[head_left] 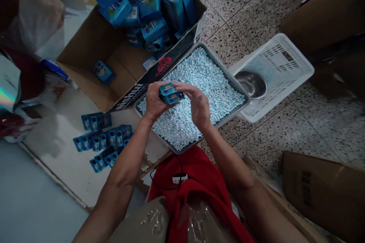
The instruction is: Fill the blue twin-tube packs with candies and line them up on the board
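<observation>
Head view, mid-frame: blue boxes grasped in the left hand, above a tray of pale blue and white pellets. Long axis looks to run roughly left to right, dark hole at the right end. Right hand just beyond that end, loosely bent; can't tell whether it touches or pinches anything. Left nearer, wrapped round.

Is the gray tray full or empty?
It looks full: small pale candies cover the tray almost edge to edge. Depth doesn't show.
</observation>
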`<state>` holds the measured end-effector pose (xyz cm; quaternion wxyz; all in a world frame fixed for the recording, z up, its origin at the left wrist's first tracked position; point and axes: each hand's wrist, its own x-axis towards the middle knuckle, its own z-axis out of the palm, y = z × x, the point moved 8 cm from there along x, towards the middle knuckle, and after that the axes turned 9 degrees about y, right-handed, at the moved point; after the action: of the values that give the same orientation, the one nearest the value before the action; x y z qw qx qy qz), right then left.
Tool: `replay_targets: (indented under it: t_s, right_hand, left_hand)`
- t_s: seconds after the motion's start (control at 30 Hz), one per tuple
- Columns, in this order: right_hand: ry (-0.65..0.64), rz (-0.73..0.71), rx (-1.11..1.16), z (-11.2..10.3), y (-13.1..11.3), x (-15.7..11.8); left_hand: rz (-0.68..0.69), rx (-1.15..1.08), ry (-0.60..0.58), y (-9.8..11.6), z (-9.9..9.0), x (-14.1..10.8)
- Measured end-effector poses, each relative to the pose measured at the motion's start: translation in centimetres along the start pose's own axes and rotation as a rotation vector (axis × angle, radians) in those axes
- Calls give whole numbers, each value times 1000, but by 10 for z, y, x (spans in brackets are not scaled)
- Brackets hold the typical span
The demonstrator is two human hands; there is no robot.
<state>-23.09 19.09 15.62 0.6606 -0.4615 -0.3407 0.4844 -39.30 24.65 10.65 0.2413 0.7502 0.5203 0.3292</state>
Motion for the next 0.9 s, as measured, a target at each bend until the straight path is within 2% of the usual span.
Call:
replay_targets:
  t_s: [0.07,0.13,0.2,0.27,0.33,0.4,0.47,0.53,0.63,0.7,0.77,0.83,0.9]
  right_hand:
    - [24,76,-61,-24,8,-2]
    - [100,171,-148,-56,24,3]
    - [194,230,-266,-90,46,18]
    - [242,194,-452,-113,67,47]
    - [172,58,-676,-114,87,85]
    - [-8,-54,-833,-98,113,117]
    - [-192,-116,-912,-78,137,131]
    - [-292,-138,-945,-65,151,124]
    - [-260,-133,-980,-58,155,88]
    - [-129,-107,-995,-60,152,61]
    - [63,-51,-970,-65,148,39]
    - [240,20,-879,-69,147,23]
    - [364,117,-727,-71,150,13]
  left_hand:
    - [-43,-27,-27,-4,-2,-3]
    - [-101,-61,-29,-9,-8,-7]
    - [-138,-102,5,-11,-19,-13]
    - [-139,-136,25,-8,-28,-19]
    - [-127,-141,16,-4,-34,-26]
    - [-129,-112,14,0,-39,-31]
    - [-137,-59,23,0,-42,-35]
    - [-132,-3,28,0,-45,-38]
    - [-98,46,31,0,-48,-39]
    - [-80,75,44,-1,-51,-40]
    - [-56,117,47,-2,-53,-39]
    - [-16,161,43,-3,-55,-37]
    - [18,200,41,-5,-56,-34]
